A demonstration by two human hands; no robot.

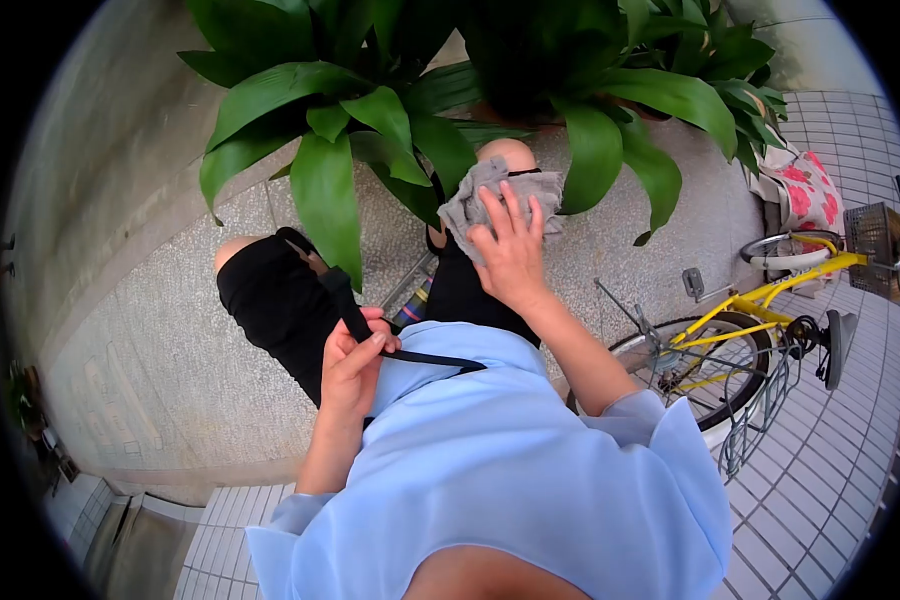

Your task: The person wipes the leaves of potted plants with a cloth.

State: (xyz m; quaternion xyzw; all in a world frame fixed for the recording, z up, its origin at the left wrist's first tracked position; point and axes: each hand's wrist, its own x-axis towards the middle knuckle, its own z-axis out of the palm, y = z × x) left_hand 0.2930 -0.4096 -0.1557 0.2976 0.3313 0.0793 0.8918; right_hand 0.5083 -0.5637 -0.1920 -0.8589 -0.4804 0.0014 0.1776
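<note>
My left hand (356, 352) is closed on a black strap (432, 359), with the thumb and fingers pinching it in front of my waist. The strap runs on across the light blue shirt (490, 440) and up toward my left knee. My right hand (510, 240) lies with spread fingers on a crumpled grey cloth (462, 208), pressing it on my right thigh near the knee. Black shorts (275, 300) cover both thighs. A striped item (413, 304) shows between my legs.
Broad-leaved green plants (325, 200) spread in front of my knees. A yellow bicycle (730, 320) with a basket (875, 245) lies to the right, beside a floral bag (805, 190). A grey wall (120, 130) rises at the left.
</note>
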